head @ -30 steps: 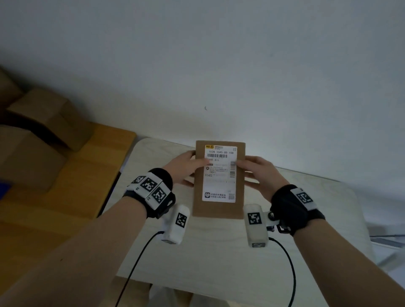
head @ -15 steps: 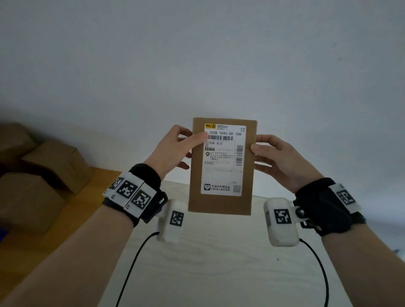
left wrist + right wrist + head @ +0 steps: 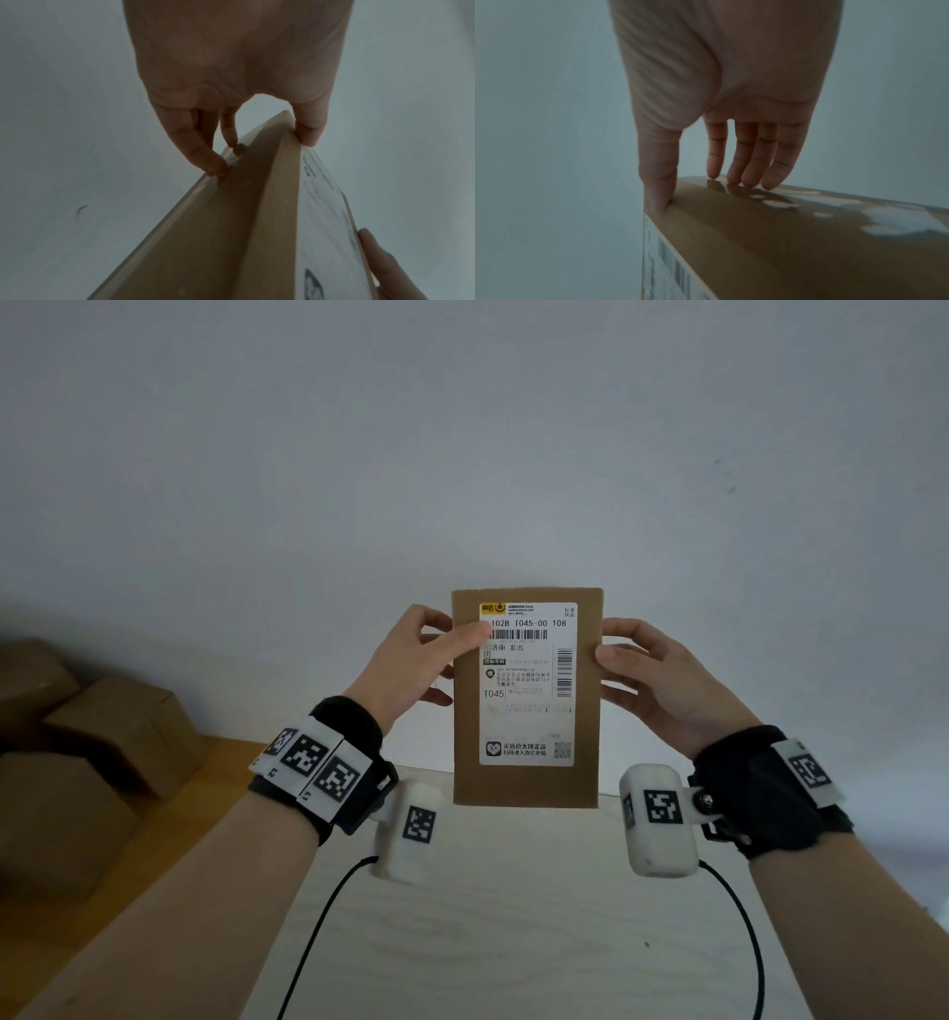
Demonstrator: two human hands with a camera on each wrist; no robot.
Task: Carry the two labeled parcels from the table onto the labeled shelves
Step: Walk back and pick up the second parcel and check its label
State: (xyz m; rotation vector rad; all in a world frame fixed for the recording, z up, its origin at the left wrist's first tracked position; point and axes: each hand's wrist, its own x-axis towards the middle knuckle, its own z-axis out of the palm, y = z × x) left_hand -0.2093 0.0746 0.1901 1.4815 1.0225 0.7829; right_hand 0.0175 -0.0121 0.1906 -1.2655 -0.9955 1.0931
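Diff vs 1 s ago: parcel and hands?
The flat brown cardboard parcel with the white shipping label came up off the pale wooden table and now stands upright, label facing the camera. Left hand and right hand kept their grip on its side edges. Brown cartons stayed put.

Plain cardboard boxes (image 3: pixel 102 752) sit stacked on an orange-brown wooden surface (image 3: pixel 226 762) at left, against a bare white wall (image 3: pixel 462 428).
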